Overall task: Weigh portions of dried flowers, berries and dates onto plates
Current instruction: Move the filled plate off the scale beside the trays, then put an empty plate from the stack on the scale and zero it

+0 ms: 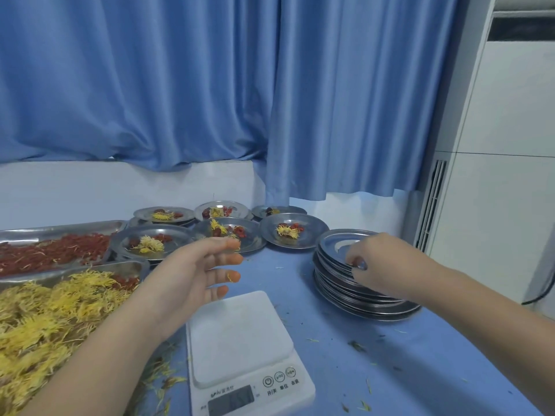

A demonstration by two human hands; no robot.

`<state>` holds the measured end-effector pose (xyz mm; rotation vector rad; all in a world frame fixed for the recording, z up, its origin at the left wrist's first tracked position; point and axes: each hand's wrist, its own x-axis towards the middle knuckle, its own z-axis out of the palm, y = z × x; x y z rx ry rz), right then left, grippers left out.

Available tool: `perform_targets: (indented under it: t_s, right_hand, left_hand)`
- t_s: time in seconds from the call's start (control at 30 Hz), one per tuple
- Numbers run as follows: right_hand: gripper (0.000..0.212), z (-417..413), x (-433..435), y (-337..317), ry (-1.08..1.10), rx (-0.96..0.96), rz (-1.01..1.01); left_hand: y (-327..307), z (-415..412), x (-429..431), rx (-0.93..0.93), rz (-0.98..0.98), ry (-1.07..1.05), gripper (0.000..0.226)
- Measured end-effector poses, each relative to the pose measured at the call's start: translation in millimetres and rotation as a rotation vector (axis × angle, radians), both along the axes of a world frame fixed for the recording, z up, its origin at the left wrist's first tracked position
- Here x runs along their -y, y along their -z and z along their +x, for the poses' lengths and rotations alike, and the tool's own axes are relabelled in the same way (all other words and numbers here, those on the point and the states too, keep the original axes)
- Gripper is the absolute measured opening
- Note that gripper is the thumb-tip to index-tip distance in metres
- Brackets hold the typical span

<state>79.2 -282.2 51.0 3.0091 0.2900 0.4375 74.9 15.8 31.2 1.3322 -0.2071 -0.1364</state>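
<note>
Blue cloth [390, 370] underneath: my left hand [195, 271] hovers, fingers spread, above the scale [240, 340] at six o'clock; my right hand [378, 262] pinches the plate stack [339, 285] by its top rim at three o'clock. Scale buttons read 开/关, 单位, 去皮.

I find readable text only on the white kitchen scale [240, 349] standing on the blue worktop [390, 370]. Under three round buttons [279, 376] on its front panel, small Chinese labels read 开/关, 单位 and 去皮. The middle button seems to be marked g/oz. The brand mark [222, 391] beside them is too blurred to read, as is the dark display [231, 400].
</note>
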Motion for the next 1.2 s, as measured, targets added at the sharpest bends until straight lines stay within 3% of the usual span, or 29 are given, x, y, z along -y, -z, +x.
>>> perform_targets:
  t_s: [0.13,0.23,0.33,0.47,0.53,0.67,0.73,0.8,1.0,1.2]
  right_hand:
    - [0.023,-1,-1,-1,0.044,-0.037,-0.059]
    - [0.011,1,-1,0,0.054,0.023,-0.039]
    - [0.024,1,1,1,0.05,0.077,0.035]
    - [0.014,0,5,-1,0.03,0.12,0.057]
    - [0.005,-5,4,-2,-0.01,0.229,-0.018]
    - [0.018,-16,-3,0,-0.2,0.575,-0.085]
    - [0.009,-22,-13,4,-0.337,0.645,-0.104]
    - [0.016,-28,-25,10,-0.464,0.68,-0.132]
    - [0.01,-43,-76,42,-0.757,0.632,-0.044]
    - [0.014,-41,-100,68,-0.816,0.55,-0.053]
  left_hand:
    - [1,2,-3,-0.012,0.006,-0.017,0.033]
    - [0,3,-5,-0.017,0.013,-0.028,0.039]
    - [-1,4,-7,-0.024,0.022,-0.041,0.039]
    - [-2,7,-14,-0.046,0.025,-0.069,0.025]
    - [-2,9,-16,-0.059,0.017,-0.092,0.021]
    - [-2,10,-17,-0.064,-0.01,-0.149,0.016]
    - [-4,10,-16,-0.052,-0.053,-0.231,0.013]
    - [-6,11,-18,-0.038,-0.114,-0.331,0.012]
    - [-10,15,-29,-0.015,-0.208,-0.525,0.012]
    - [-11,14,-30,-0.022,-0.191,-0.531,0.016]
